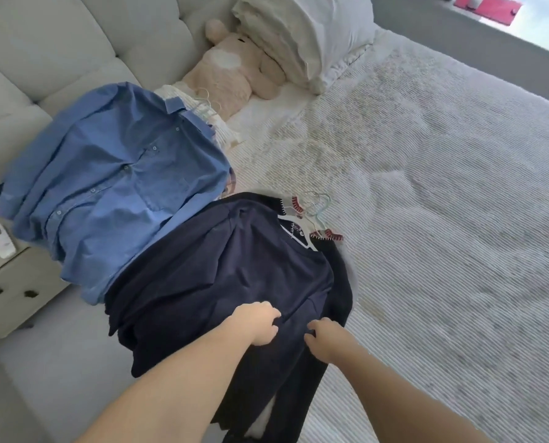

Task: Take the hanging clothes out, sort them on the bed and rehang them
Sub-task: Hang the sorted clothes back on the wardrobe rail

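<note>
Your left hand [260, 324] had its fingers curled down into the navy top [222, 282], pinching a fold of the fabric at lower centre of the frame. Your right hand [326, 342], just beside it, also had its fingers bent onto the same dark cloth, thumb and fingertips gathering a small ridge of it; the two hands were near each other but apart. Both bare forearms ran in from the bottom edge.

The navy top lay spread on the bed [442, 203], still on a white hanger [298, 231] whose shoulder showed at the neckline. It sat on top of other dark garments, with more hanger hooks [316, 207] and a red-stitched collar edge [334, 235] poking out at the pile's upper right.

To the left of that pile, touching it, lay a second stack topped by a blue button-up shirt [113, 174], draped toward the bed's left edge. Pale striped clothing [186, 97] and thin hangers showed beyond its collar.

In the upper middle of the frame a pink plush toy [231, 78] lay against the white pillows [305, 36]. A padded headboard [58, 36] filled the upper left. At the left edge stood a nightstand [10, 282] with a white remote [0, 239] on top.
</note>
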